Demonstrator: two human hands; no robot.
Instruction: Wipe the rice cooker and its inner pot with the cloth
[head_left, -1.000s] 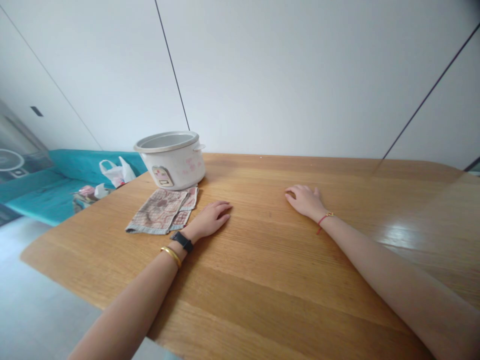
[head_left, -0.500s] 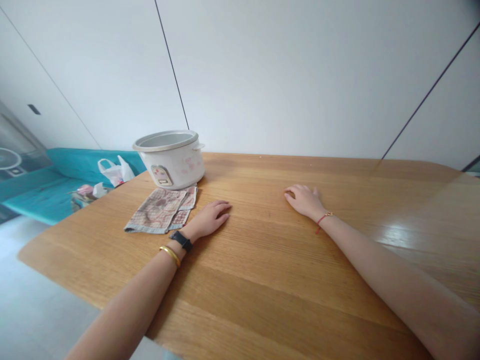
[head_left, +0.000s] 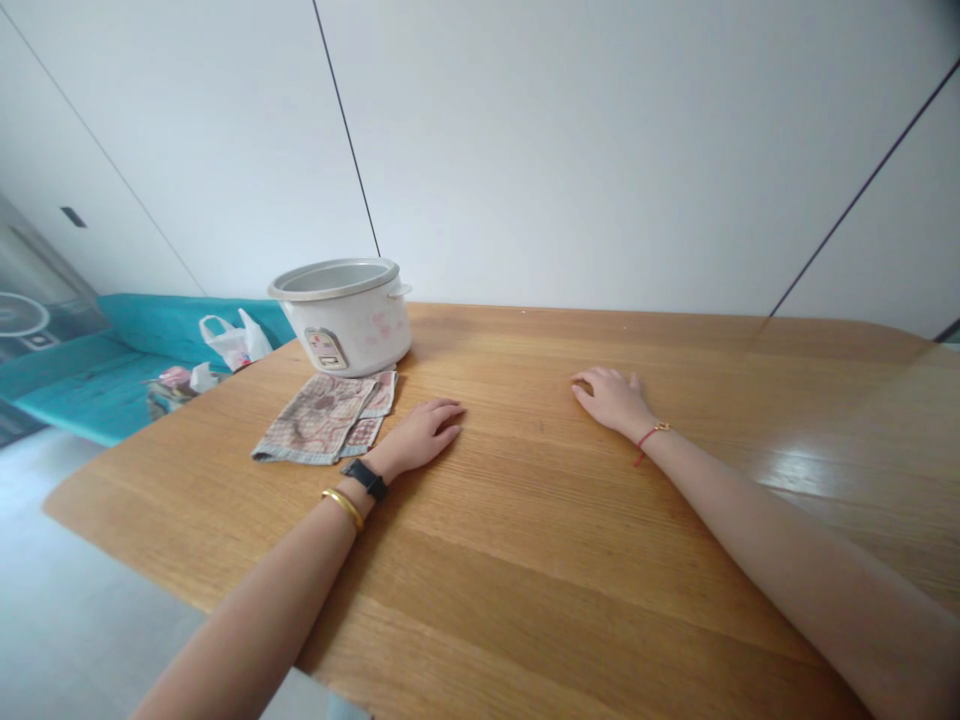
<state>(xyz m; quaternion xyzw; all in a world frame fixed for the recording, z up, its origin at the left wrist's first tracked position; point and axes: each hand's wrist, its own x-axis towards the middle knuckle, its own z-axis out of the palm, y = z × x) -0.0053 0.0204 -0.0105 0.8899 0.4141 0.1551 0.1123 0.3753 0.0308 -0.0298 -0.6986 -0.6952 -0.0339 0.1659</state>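
My left hand (head_left: 420, 437) rests palm down on the wooden table (head_left: 510, 560), fingers stretched out and holding nothing. Just to its left lies a folded patterned cloth (head_left: 319, 415) in brown and pink checks. Behind the cloth stands a white rice cooker (head_left: 360, 325) with no lid on, a pink flower print and a switch panel on its front. My right hand (head_left: 611, 398) lies on the table further right, fingers loosely curved and apart, with nothing in it. A gap of bare wood separates the two hands.
A white wall of panels (head_left: 570, 150) rises behind the table. On the left, a teal bench (head_left: 90, 385) carries a white plastic bag (head_left: 238, 342) and a small pile of things (head_left: 176, 385). A fan (head_left: 22, 315) shows at the far left edge.
Both hands, the cloth and the rice cooker keep their places on the table. Only the camera view has shifted very slightly.
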